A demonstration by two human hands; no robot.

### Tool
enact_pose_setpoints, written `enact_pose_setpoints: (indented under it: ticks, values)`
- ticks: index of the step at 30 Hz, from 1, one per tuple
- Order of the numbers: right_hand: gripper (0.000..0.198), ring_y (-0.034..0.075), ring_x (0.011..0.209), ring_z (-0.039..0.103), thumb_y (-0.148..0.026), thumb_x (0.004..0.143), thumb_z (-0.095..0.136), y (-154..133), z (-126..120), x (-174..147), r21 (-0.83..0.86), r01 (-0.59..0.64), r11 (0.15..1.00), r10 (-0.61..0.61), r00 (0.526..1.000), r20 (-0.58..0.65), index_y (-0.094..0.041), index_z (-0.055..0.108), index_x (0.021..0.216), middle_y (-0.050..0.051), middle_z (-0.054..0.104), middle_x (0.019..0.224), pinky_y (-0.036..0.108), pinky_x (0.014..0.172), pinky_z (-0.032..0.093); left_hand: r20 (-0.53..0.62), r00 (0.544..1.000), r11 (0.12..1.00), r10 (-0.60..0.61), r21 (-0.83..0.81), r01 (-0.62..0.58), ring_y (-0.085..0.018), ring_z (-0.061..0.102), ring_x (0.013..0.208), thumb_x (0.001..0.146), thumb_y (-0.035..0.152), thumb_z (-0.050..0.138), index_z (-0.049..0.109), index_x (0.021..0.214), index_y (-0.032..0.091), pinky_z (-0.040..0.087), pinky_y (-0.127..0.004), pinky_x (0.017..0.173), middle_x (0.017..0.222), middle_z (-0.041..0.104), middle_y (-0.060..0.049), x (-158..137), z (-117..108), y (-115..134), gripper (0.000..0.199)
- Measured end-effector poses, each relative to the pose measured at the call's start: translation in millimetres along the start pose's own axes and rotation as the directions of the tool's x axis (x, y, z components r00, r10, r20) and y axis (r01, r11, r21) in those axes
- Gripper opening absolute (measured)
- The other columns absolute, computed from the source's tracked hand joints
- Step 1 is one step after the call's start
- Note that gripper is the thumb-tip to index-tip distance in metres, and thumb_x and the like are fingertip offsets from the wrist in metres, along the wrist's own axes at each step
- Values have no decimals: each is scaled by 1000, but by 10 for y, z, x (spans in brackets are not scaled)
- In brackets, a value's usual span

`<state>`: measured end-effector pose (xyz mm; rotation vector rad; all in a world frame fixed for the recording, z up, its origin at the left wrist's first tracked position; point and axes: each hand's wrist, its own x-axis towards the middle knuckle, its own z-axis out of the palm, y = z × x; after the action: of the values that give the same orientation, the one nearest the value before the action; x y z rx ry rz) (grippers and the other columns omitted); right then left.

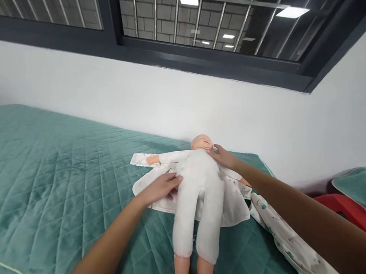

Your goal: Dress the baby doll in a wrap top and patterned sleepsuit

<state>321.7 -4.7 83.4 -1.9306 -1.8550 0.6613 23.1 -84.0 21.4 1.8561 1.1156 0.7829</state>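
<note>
A baby doll (195,170) with a white soft body and bare plastic feet lies on its back, head toward the wall. Beneath it a white baby top (236,211) with a small green print is spread out. One printed sleeve reaches out past the doll's hand on the left. My left hand (161,187) grips the doll's side at the waist, some fingers tucked low and partly hidden. At the neck and shoulder on the right, my right hand (224,157) holds the doll, its fingertips close to the chin.
A green quilted cover (78,170) lies under everything and meets the white wall (155,101). Another printed white cloth (285,234) lies beside my right forearm. A red object (350,208) with green fabric over it stands at the right. Above is a dark-framed window (211,50) with metal bars.
</note>
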Motion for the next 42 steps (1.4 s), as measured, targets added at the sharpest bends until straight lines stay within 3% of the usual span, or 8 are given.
enact_pose_setpoints:
  ticks: [6,9,12,18,23,28,35,42]
  values:
    - [48,30,123,54,-47,92,52,-508,217,-279,-342,194,919,-277,937,-213,-18,52,130,15,58,135,42,103,42,-265,959,789,101,609,85,-32,60,109,91,25,50,72,98,20,46,-44,93,107,69,-13,321,-239,-117,24]
    - [39,33,126,49,-31,91,50,-885,552,-247,-530,370,763,-463,885,-50,-16,53,127,17,57,135,52,112,31,-221,970,651,104,752,102,-33,57,111,87,21,55,69,108,20,45,-48,93,118,63,-14,433,-74,-196,26]
    - [36,36,126,48,-22,90,47,-1164,882,-100,-643,405,650,-439,891,116,-16,54,125,19,57,134,63,114,21,-251,963,592,98,793,146,-31,57,107,90,24,53,67,110,21,45,-46,90,121,60,-13,455,43,-277,24]
    - [30,35,113,59,-30,91,53,-1301,1167,224,-634,439,637,-362,896,257,-16,60,116,19,64,123,55,100,39,-335,934,632,123,752,186,-30,55,107,97,26,45,67,102,18,44,-43,89,110,63,-13,468,30,-412,24]
    - [35,35,112,59,-41,95,54,-1198,1046,204,-636,404,657,-358,910,208,-14,59,115,18,65,119,54,100,37,-435,895,793,93,576,198,-28,58,104,97,25,45,65,97,19,46,-37,80,105,65,-11,490,-43,-493,21]
    - [35,31,108,59,-44,97,51,-1028,854,53,-549,399,735,-420,903,93,-18,58,119,14,65,117,45,96,38,-558,822,985,-112,45,165,-19,59,74,91,34,54,61,78,20,44,-31,73,75,65,-2,488,-210,-574,20]
    - [42,30,100,60,-56,98,45,-947,805,-93,-523,440,730,-468,880,87,-21,62,113,12,67,109,44,92,40,-519,790,874,-327,-485,43,-22,63,85,70,31,66,67,85,17,47,-31,75,91,72,-5,444,-360,-526,20]
    - [40,32,106,59,-54,98,45,-964,843,-134,-584,385,714,-391,912,122,-21,64,109,14,66,112,47,93,39,-556,717,803,-421,-596,10,-16,59,70,72,36,67,64,78,19,48,-29,69,76,66,-1,439,-389,-590,19]
